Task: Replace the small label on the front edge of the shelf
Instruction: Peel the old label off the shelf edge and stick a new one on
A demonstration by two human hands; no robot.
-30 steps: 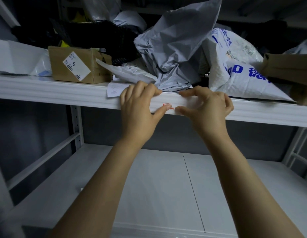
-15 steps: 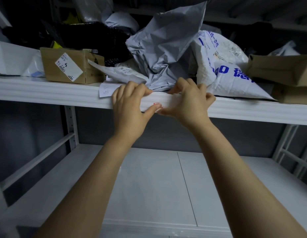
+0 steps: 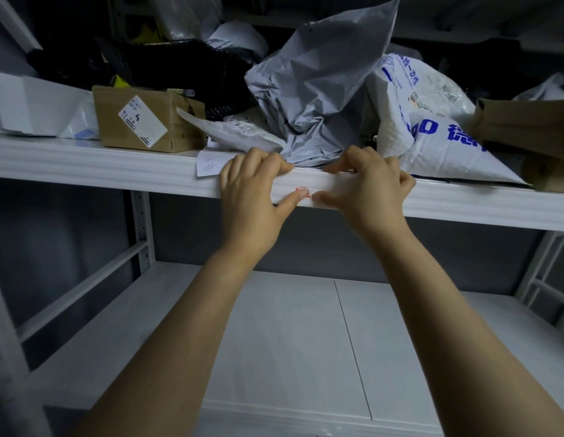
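The label (image 3: 302,189), red-printed, is seen flat on the shelf edge (image 3: 116,167), face outward; its long axis is obscured. The edge is gripped by the left hand (image 3: 252,192) at 9 o'clock and the right hand (image 3: 370,186) at 3 o'clock, thumbs pressed against the label.

You have a brown cardboard box (image 3: 148,121) near the left end of the upper shelf (image 3: 85,165), close to its front edge, with a white sticker (image 3: 142,126) tilted on its face. Left of it is a white box (image 3: 31,105). Behind is something black (image 3: 186,64), too dark to tell. Mid-shelf, a crumpled grey mailer bag (image 3: 321,89) stands tall, and a flat pale mailer (image 3: 230,130) lies between it and the box. To its right is a white bag with blue print (image 3: 432,137), then more brown cardboard (image 3: 526,124) at the right end. Below is a white lower shelf (image 3: 274,342) with one seam.
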